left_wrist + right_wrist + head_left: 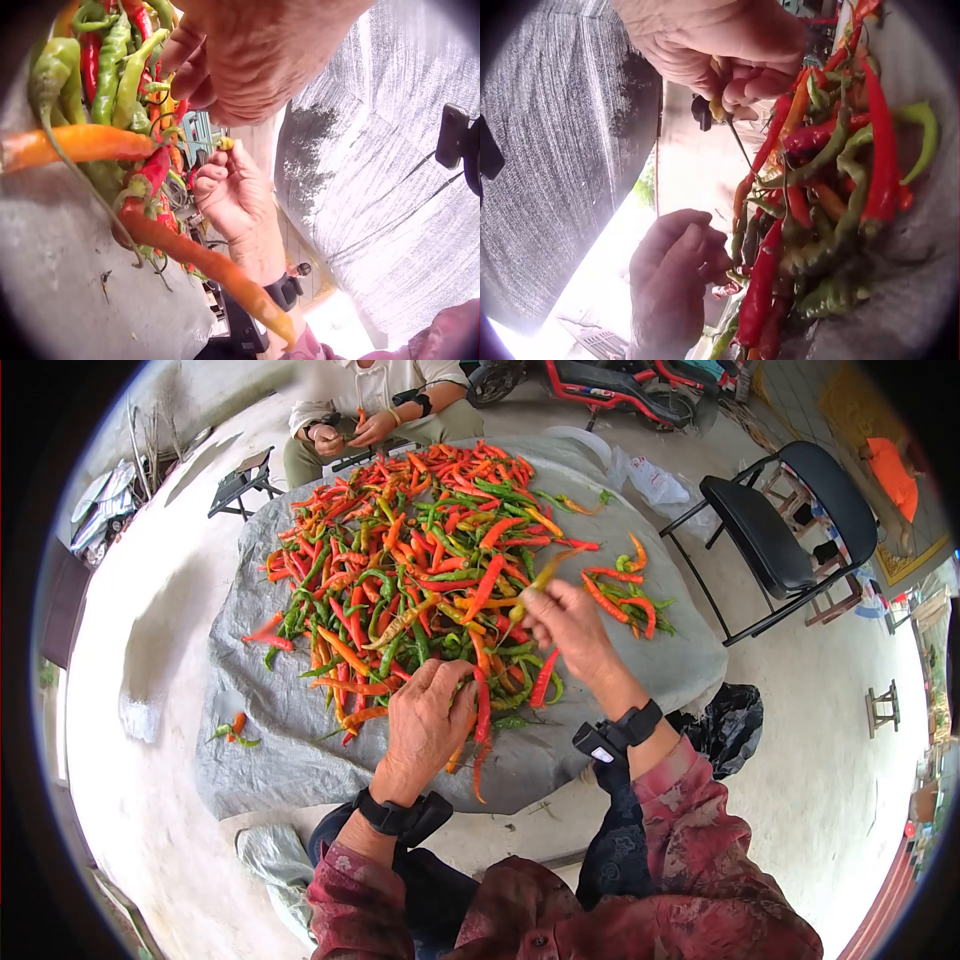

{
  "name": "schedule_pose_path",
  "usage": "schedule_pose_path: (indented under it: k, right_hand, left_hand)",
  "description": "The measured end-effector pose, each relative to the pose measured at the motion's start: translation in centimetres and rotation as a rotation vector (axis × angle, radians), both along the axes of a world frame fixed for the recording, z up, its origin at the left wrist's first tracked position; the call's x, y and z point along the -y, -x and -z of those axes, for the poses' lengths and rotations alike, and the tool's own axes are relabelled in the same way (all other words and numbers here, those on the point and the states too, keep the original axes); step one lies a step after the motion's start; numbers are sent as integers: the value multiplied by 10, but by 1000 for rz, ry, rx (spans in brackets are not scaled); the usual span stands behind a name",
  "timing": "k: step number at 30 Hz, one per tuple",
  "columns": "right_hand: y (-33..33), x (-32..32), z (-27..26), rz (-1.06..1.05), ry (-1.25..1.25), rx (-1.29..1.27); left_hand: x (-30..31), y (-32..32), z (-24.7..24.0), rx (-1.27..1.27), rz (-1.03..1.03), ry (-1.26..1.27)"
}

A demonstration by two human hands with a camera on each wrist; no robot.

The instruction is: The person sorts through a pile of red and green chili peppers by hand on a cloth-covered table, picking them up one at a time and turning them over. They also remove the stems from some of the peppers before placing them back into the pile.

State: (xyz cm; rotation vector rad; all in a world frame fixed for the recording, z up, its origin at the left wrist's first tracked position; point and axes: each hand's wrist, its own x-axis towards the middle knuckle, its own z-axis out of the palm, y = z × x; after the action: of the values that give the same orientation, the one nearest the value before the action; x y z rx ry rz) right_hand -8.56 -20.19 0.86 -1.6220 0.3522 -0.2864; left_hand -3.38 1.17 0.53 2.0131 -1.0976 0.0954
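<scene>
A large heap of red, orange and green chili peppers [400, 575] covers the middle of a grey sheet-covered table [250, 730]. My right hand [570, 625] pinches a yellowish-green chili pepper [548, 572] raised over the heap's right side. In the right wrist view its thin stem sticks out below the fingers. At the heap's near edge is my left hand [425, 710], fingers loosely bent, with no pepper visible in it. Beside its fingertips lies a red chili pepper [483, 705]. In the left wrist view an orange-red chili pepper [217, 274] juts out below that hand.
A smaller group of mostly red chili peppers [625, 595] lies apart at the right, and a few small ones [235, 730] at the left. Across the table sits another person [385, 400], hands together around a pepper. A black folding chair [770, 550] stands at the right.
</scene>
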Motion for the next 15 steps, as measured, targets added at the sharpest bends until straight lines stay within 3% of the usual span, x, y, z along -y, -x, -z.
schedule_pose_path:
  k: [2,6,9,11,12,14,15]
  right_hand:
    - [-4,22,12,162,-202,77]
    - [-11,40,19,195,-176,74]
    - [-8,28,16,122,-181,36]
    - [-1,-1,2,-149,-187,48]
    - [3,-12,-1,-152,-188,49]
    - [11,-30,-2,-349,-164,25]
    - [12,-31,0,-310,-236,-5]
  left_hand:
    - [-6,-2,0,135,23,18]
    - [-12,-4,-1,162,16,0]
    - [-12,-5,-3,73,-8,30]
    - [-6,-2,-9,-28,-19,71]
    - [-2,-1,-11,-130,-27,113]
    - [5,-1,-8,-81,-22,101]
    - [8,0,-5,-34,-13,90]
